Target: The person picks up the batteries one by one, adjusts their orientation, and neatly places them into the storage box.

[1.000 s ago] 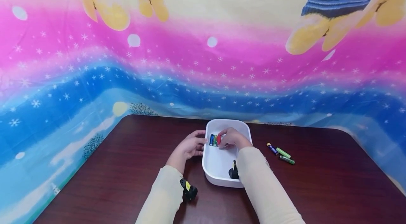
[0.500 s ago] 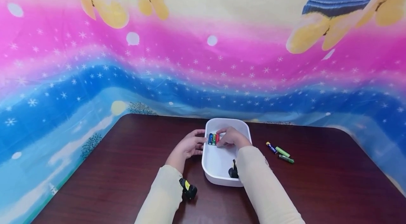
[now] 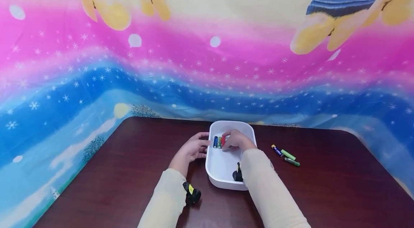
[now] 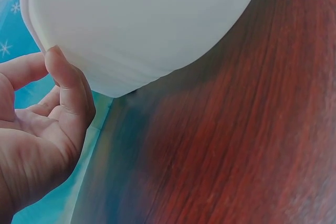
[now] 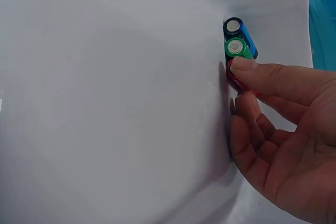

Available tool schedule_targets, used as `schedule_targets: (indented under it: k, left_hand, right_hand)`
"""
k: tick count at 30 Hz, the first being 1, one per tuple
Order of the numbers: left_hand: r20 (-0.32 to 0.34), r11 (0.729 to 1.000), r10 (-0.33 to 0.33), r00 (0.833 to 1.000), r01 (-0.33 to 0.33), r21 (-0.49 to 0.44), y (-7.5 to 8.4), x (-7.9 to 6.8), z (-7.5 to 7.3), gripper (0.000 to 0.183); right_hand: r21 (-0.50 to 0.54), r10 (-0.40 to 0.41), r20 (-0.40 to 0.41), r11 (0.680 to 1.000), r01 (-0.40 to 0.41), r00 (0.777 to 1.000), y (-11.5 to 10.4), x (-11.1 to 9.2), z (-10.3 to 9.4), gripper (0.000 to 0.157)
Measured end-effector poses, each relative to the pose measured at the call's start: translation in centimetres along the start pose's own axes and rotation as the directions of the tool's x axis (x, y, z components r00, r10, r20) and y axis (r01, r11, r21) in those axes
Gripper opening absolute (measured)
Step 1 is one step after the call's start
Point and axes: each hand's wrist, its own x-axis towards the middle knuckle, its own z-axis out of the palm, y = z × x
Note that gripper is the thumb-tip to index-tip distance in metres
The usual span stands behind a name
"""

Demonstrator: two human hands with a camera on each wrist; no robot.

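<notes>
In the head view, a white plastic box (image 3: 226,170) stands on the table. My left hand (image 3: 194,148) is beside its left wall, with extended fingers touching the outside near the rim. The left wrist view shows those fingertips against the white wall. My right hand (image 3: 237,139) reaches inside the box, where its thumb and fingers pinch a red battery (image 3: 223,141). In the right wrist view the thumb covers part of that battery's end. Alongside it, in a row, lie a green battery (image 5: 234,46) and a blue battery (image 5: 233,26).
To the right of the box, a dark blue battery with a yellow end (image 3: 276,150), a light green battery (image 3: 288,154) and a dark green battery (image 3: 292,162) lie close together on the dark wooden table (image 3: 339,185). A printed curtain (image 3: 207,63) hangs behind the table.
</notes>
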Motion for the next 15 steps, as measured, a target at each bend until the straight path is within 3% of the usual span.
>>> schedule_targets:
  k: [15]
  left_hand:
    - [0.004, 1.0, 0.011, 1.0, -0.011, 0.002, -0.09, -0.28, -0.17, 0.049]
  right_hand:
    - [-0.096, -0.008, 0.056, 0.995, 0.013, 0.998, -1.03, -0.58, -0.45, 0.065]
